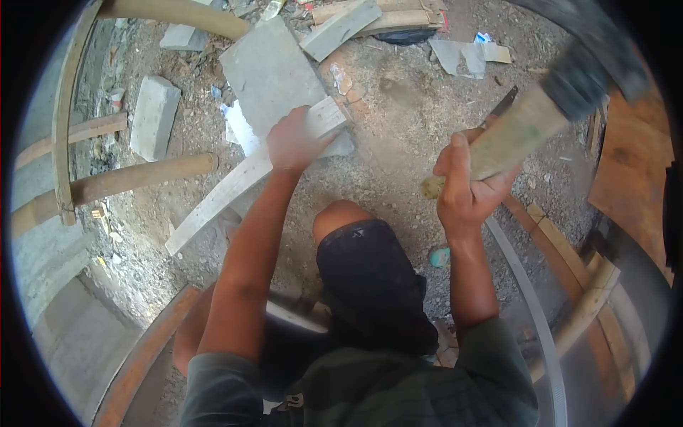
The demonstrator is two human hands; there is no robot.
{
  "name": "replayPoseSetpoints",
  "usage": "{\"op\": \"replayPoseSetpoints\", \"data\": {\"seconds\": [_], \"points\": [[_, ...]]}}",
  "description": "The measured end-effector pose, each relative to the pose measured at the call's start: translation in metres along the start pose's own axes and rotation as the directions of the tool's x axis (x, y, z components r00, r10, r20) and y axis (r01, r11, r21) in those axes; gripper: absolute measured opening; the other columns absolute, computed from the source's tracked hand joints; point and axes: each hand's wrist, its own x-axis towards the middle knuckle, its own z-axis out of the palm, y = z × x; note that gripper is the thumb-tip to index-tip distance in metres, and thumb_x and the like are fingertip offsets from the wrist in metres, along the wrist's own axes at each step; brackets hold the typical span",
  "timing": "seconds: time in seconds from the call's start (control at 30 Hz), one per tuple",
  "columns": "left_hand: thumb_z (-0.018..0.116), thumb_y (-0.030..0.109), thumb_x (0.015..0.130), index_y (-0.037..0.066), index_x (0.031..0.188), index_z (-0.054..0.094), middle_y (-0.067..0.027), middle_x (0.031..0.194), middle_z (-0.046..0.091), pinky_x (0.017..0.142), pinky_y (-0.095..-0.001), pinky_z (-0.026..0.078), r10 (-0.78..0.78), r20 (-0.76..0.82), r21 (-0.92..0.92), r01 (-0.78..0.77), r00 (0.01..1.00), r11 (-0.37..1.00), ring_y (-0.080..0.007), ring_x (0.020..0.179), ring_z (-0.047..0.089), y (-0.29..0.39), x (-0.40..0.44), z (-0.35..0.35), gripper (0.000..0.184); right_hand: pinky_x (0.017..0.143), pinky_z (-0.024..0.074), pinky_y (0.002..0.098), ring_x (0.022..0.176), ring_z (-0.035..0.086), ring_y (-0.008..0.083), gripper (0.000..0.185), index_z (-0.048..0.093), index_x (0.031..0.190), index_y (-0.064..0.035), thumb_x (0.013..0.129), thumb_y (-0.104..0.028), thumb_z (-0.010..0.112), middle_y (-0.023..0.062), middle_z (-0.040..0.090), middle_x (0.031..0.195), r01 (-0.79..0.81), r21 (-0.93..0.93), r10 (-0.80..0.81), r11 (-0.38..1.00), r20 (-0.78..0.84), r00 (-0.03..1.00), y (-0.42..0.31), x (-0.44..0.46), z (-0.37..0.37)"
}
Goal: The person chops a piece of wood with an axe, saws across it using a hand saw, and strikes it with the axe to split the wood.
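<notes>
My left hand (290, 139) is closed over a pale wooden board (238, 178), which lies slantwise with its upper end on a flat grey slab (274, 71). My fingers there are blurred. On the right, my right hand (473, 174) is raised and wrapped round the thick wooden handle of a hammer (516, 135). The hammer's dark head is at the upper right, smeared by motion. Behind my right hand, a dark pointed blade (505, 102) shows in part.
Grey blocks (154, 117) lie at the left beside bamboo poles (142, 178). Wood pieces (341, 30) are at the top. A brown sheet (633, 156) and more poles stand right. A long metal strip (530, 299) runs beside my right arm.
</notes>
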Motion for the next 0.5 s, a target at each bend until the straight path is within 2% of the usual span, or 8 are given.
{"op": "replayPoseSetpoints", "data": {"seconds": [0.03,0.07,0.13,0.17,0.27,0.37,0.43,0.5], "points": [[0.084,0.067,0.074,0.01,0.128,0.069,-0.0142,0.11,0.075,0.09,-0.0458,0.058,0.01,-0.007,0.012,-0.01,1.0,1.0,-0.0342,0.102,0.073,-0.001,-0.001,0.001,0.079,0.057,0.0502,0.0262,0.063,0.058,0.0091,0.039,0.048,0.137,-0.0002,0.101,0.001,0.062,0.0061,0.061,0.088,0.107,0.208,-0.08,0.972,-0.137,0.987,-0.003,0.003,0.006],[0.084,0.067,0.074,0.01,0.128,0.069,-0.0142,0.11,0.075,0.09,-0.0458,0.058,0.008,-0.01,0.012,-0.008,1.0,1.0,-0.0342,0.102,0.073,-0.002,-0.001,0.001,0.079,0.058,0.0516,0.0293,0.063,0.061,0.013,0.037,0.049,0.135,0.0002,0.1,0.0,0.062,0.0097,0.063,0.087,0.08,0.128,-0.064,0.989,-0.118,0.991,0.026,-0.012,0.01],[0.083,0.068,0.074,0.01,0.128,0.069,-0.0148,0.11,0.075,0.088,-0.0458,0.059,0.037,-0.028,0.021,-0.037,0.999,0.999,-0.0347,0.1,0.074,-0.003,0.001,0.001,0.08,0.068,0.0555,0.04,0.07,0.069,0.0304,0.04,0.052,0.134,0.0005,0.096,-0.005,0.065,0.0207,0.069,0.088,-0.147,-0.231,0.184,0.962,0.15,0.971,0.085,-0.048,0.016],[0.083,0.068,0.074,0.01,0.128,0.069,-0.0148,0.11,0.075,0.088,-0.0458,0.059,0.034,-0.026,0.018,-0.034,0.999,0.999,-0.0347,0.1,0.074,-0.002,0.0,0.001,0.08,0.077,0.058,0.0477,0.077,0.074,0.0438,0.045,0.053,0.134,0.0004,0.094,-0.009,0.069,0.0281,0.072,0.09,-0.253,-0.534,0.464,0.807,0.307,0.831,0.093,-0.059,0.012],[0.082,0.069,0.075,0.01,0.127,0.069,-0.0152,0.111,0.075,0.089,-0.0462,0.058,0.018,-0.054,0.024,-0.017,0.998,1.0,-0.0354,0.101,0.074,0.0,0.007,0.001,0.08,0.076,0.0566,0.0541,0.087,0.071,0.0527,0.04,0.057,0.127,-0.0004,0.092,-0.013,0.071,0.0349,0.071,0.093,-0.195,-0.586,0.469,0.787,0.362,0.806,0.072,-0.018,0.003],[0.081,0.07,0.075,0.01,0.126,0.069,-0.0157,0.111,0.075,0.089,-0.0468,0.058,0.025,-0.031,-0.01,-0.025,0.999,1.0,-0.0364,0.101,0.074,-0.004,0.003,0.009,0.08,0.074,0.0564,0.0534,0.087,0.072,0.0505,0.034,0.059,0.122,0.0,0.093,-0.014,0.071,0.0339,0.071,0.092,-0.265,-0.503,0.445,0.823,0.28,0.851,0.005,0.023,-0.001],[0.081,0.071,0.075,0.01,0.125,0.07,-0.0162,0.111,0.075,0.09,-0.0473,0.058,0.007,-0.026,-0.027,-0.008,1.0,1.0,-0.0376,0.102,0.074,-0.005,0.001,0.006,0.079,0.073,0.056,0.054,0.085,0.072,0.0504,0.034,0.059,0.121,0.0004,0.094,-0.016,0.071,0.0338,0.071,0.094,-0.118,-0.088,0.115,0.989,-0.035,0.993,-0.013,0.015,0.004],[0.08,0.071,0.075,0.01,0.125,0.07,-0.0163,0.112,0.075,0.091,-0.0475,0.058,-0.01,-0.015,-0.018,0.01,1.0,1.0,-0.0376,0.103,0.074,-0.003,0.003,0.002,0.08,0.07,0.0555,0.0482,0.079,0.073,0.0418,0.032,0.059,0.121,0.0024,0.096,-0.015,0.07,0.029,0.071,0.088,-0.043,-0.082,0.038,0.996,-0.057,0.998,0.017,-0.012,0.009]]}}
